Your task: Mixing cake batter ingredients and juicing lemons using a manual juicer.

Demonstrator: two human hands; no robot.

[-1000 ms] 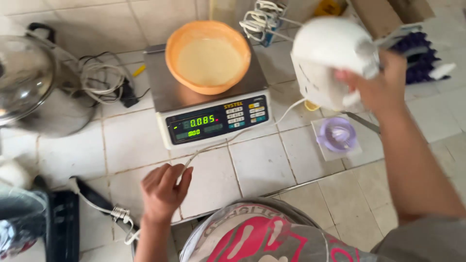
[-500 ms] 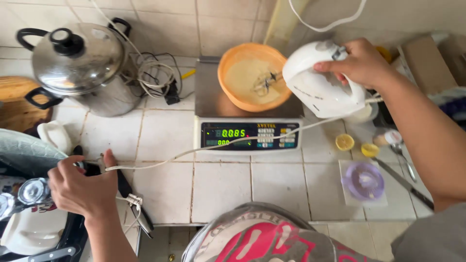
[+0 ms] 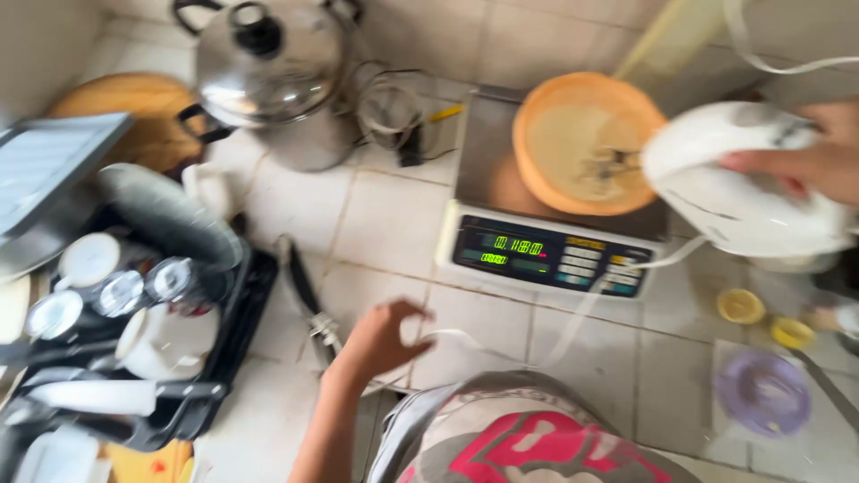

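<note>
Two hands apart | right hand [image 3: 810, 161] clamped on mixer [image 3: 743, 192], beaters in orange bowl [image 3: 586, 143] toward desk's far edge | left hand [image 3: 380, 335] curled around cord [image 3: 573, 322] at near edge

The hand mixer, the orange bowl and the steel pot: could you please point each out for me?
hand mixer [image 3: 743, 192], head view, on its white body.
orange bowl [image 3: 537, 116], head view, on its left rim.
steel pot [image 3: 268, 76], head view, on its shiny lid.

single head-worn view, looking steeply down from close above a tiled counter [image 3: 385, 215]; wearer's torso at the lower edge; frame blurred, apparently tilted; no second view shares it.
</note>
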